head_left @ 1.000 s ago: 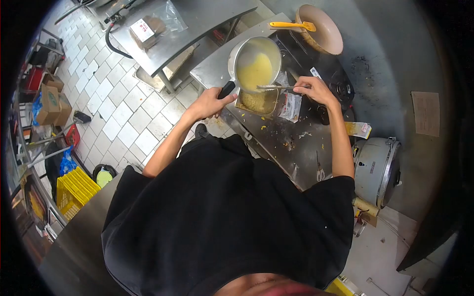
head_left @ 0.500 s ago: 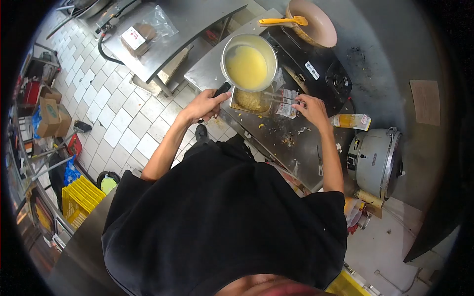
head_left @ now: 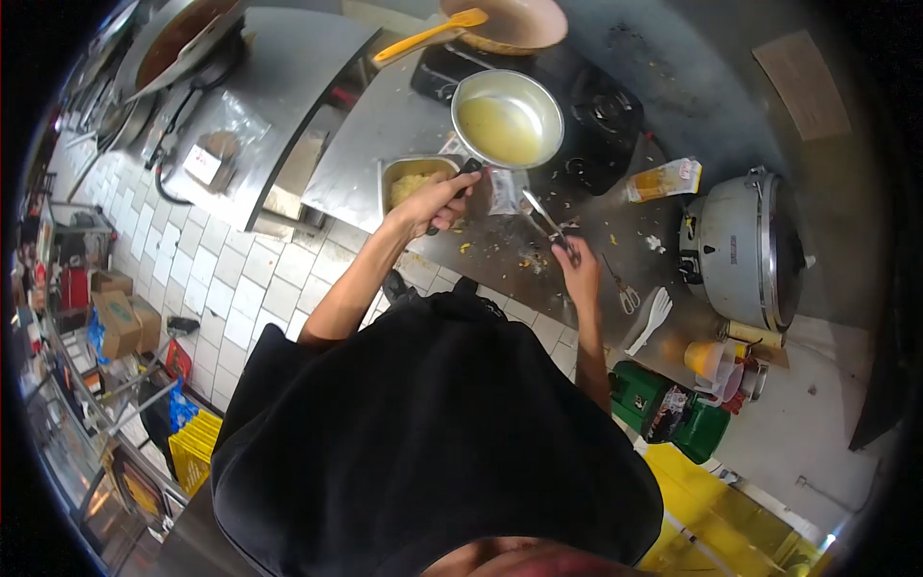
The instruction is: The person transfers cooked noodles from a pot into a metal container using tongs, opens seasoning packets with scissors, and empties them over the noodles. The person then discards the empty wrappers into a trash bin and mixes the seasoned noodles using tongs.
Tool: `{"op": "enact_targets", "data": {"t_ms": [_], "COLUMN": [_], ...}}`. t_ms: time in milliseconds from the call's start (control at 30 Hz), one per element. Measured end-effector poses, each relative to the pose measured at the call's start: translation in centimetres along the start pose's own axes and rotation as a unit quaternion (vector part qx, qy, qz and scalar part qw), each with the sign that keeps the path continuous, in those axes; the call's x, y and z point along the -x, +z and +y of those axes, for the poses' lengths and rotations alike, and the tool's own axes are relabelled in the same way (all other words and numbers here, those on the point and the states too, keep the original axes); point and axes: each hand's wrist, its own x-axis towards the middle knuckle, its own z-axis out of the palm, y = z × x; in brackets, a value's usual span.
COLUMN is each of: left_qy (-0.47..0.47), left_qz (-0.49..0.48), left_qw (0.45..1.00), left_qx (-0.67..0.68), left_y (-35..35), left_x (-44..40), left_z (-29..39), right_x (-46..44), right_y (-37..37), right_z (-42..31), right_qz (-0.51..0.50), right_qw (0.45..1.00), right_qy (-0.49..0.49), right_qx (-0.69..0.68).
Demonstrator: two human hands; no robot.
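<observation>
At the upper middle of the frame is the saucepan [head_left: 508,120], with yellow liquid inside. Its mouth is toward my eyes, and its black handle [head_left: 467,173] points to the lower left; so the long axis goes diagonally, from lower left to upper right. My left hand [head_left: 433,205] is closed around this handle, I think because it gives a firm hold away from the metal wall. Whether the pan touches the black stove [head_left: 601,113] behind, I cannot tell. Just beside my left hand is the metal container [head_left: 419,160] with yellowish food. Near the centre, my right hand [head_left: 580,269] grips a metal utensil [head_left: 544,219] by its near end, probably for having its length free; it points to the upper left, toward the plastic packet [head_left: 505,192], apart from the saucepan.
</observation>
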Motion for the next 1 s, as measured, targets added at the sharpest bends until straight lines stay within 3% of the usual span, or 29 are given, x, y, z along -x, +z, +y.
{"op": "enact_targets", "data": {"t_ms": [133,167,233,267,367,567,600,700,867,967,1000], "left_qy": [0.037,0.050,0.071,0.077,0.093,0.097,0.100,0.103,0.083,0.067,0.118], "left_qz": [-0.012,-0.018,-0.029,-0.010,-0.020,-0.026,-0.023,-0.027,-0.060,0.009,0.074], "left_qw": [0.999,0.999,0.997,0.997,0.995,0.992,0.992,0.991,0.993,0.990,0.990], "left_qx": [0.001,0.008,0.014,-0.001,0.024,0.078,0.075,0.081,0.060,0.125,0.039], "left_y": [5.0,6.2,8.4,9.8,13.2,19.1,20.0,22.2,23.4,23.3,21.7], "left_x": [-9.1,-11.6,-16.9,-18.6,-24.5,-32.6,-33.2,-34.4,-34.2,-31.9,-32.6], "left_z": [1.6,1.8,2.6,3.3,4.1,3.7,3.6,3.0,1.9,1.4,-0.4], "right_x": [7.2,9.1,12.3,13.8,15.8,17.0,16.9,16.6,13.3,9.3,8.3], "right_y": [-2.5,-2.6,-2.7,-3.2,-4.8,-7.4,-7.6,-8.4,-8.8,-7.0,-5.9], "right_z": [5.9,8.1,11.2,13.0,11.2,14.4,15.2,17.0,18.1,18.7,19.6], "right_qz": [0.094,0.107,0.167,0.144,0.197,0.229,0.236,0.241,0.144,0.088,0.083], "right_qw": [0.993,0.990,0.986,0.988,0.972,0.956,0.960,0.959,0.976,0.984,0.983], "right_qy": [0.069,0.090,0.012,0.047,0.129,0.181,0.152,0.145,0.159,0.154,0.166], "right_qx": [0.022,-0.033,-0.014,0.011,0.018,0.018,0.017,0.023,-0.044,-0.020,-0.012]}}
